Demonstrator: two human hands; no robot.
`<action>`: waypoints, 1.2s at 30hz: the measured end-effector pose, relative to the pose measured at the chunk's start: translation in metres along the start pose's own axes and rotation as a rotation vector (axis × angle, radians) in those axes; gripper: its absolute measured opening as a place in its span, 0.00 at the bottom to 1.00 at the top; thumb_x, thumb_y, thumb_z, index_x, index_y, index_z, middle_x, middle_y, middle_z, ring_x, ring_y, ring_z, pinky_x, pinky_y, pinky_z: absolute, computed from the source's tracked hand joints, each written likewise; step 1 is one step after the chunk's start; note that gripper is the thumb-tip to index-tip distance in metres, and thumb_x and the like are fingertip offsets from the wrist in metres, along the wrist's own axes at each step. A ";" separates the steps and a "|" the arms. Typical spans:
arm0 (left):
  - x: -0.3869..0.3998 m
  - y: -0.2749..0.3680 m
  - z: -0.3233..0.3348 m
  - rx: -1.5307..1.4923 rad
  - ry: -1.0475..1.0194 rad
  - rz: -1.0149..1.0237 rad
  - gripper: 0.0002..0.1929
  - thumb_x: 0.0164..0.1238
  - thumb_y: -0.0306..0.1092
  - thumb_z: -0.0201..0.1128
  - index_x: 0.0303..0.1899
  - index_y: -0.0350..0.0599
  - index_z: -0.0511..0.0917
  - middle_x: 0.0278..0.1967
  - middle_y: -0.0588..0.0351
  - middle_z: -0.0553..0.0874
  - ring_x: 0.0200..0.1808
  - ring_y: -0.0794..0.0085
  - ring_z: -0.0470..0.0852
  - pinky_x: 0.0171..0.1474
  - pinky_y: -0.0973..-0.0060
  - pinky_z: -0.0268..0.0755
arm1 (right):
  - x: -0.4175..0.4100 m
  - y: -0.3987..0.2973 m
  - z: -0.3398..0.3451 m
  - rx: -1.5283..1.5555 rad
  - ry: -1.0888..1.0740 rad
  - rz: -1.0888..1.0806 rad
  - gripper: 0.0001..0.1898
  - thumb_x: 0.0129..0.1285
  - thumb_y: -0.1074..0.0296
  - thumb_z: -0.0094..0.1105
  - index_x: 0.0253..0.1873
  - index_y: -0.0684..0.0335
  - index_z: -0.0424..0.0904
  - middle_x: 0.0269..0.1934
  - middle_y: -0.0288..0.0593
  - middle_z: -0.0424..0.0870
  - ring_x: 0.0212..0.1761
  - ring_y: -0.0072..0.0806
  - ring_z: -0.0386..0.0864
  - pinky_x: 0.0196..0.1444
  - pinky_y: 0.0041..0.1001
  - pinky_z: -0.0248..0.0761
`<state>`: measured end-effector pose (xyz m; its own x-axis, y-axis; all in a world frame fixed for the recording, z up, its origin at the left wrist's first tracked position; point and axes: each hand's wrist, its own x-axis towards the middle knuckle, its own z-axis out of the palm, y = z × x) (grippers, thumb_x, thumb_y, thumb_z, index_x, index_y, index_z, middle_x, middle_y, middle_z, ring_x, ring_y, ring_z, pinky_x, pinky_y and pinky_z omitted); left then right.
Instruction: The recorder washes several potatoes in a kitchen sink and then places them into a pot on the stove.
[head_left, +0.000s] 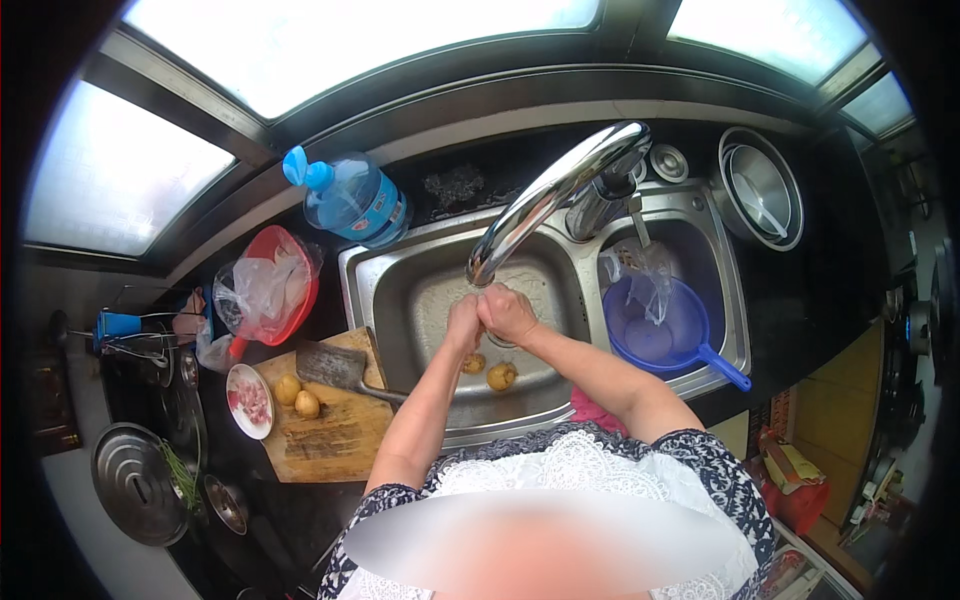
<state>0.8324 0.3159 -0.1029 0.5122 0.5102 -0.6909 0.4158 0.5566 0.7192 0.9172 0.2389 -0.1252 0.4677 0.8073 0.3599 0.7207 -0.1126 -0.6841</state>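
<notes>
My left hand (465, 321) and my right hand (507, 313) meet under the spout of a chrome faucet (555, 195), over the left basin of a steel double sink (427, 300). Both sets of fingers are curled together. Whatever may be between them is hidden by the hands. Below them in the basin lie two potatoes, a small one (472, 364) beside my left wrist and a larger one (502, 376) nearer to me.
To the left, a wooden cutting board (322, 442) carries a cleaver (330, 365), two potatoes (297, 395) and a plate of cut meat (250, 402). A blue-capped bottle (356, 201) stands behind. In the right basin sits a purple colander (652, 330); steel bowls (759, 187) stand beyond.
</notes>
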 end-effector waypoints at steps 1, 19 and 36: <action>0.005 -0.008 -0.007 -0.004 0.011 -0.001 0.16 0.64 0.41 0.47 0.19 0.46 0.70 0.12 0.57 0.70 0.09 0.67 0.65 0.13 0.69 0.56 | 0.002 -0.004 0.006 -0.021 -0.012 0.162 0.13 0.58 0.60 0.47 0.26 0.62 0.70 0.16 0.45 0.71 0.14 0.40 0.72 0.18 0.37 0.68; 0.005 -0.005 -0.011 0.095 -0.036 -0.336 0.24 0.66 0.45 0.39 0.14 0.43 0.68 0.13 0.41 0.73 0.20 0.49 0.77 0.25 0.58 0.69 | -0.005 0.001 0.009 0.009 -0.013 -0.030 0.15 0.60 0.62 0.45 0.27 0.68 0.72 0.19 0.54 0.74 0.24 0.49 0.76 0.25 0.40 0.71; 0.018 0.000 -0.036 -0.369 -0.569 -0.688 0.21 0.69 0.43 0.41 0.19 0.45 0.71 0.07 0.59 0.64 0.11 0.70 0.69 0.15 0.70 0.62 | 0.000 -0.006 -0.009 0.029 -0.047 -0.010 0.08 0.60 0.70 0.47 0.29 0.66 0.72 0.22 0.51 0.74 0.23 0.47 0.76 0.29 0.39 0.71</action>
<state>0.8147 0.3488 -0.1182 0.5727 -0.3449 -0.7437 0.5483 0.8356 0.0347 0.9172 0.2341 -0.1155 0.4355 0.8348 0.3368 0.7098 -0.0884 -0.6989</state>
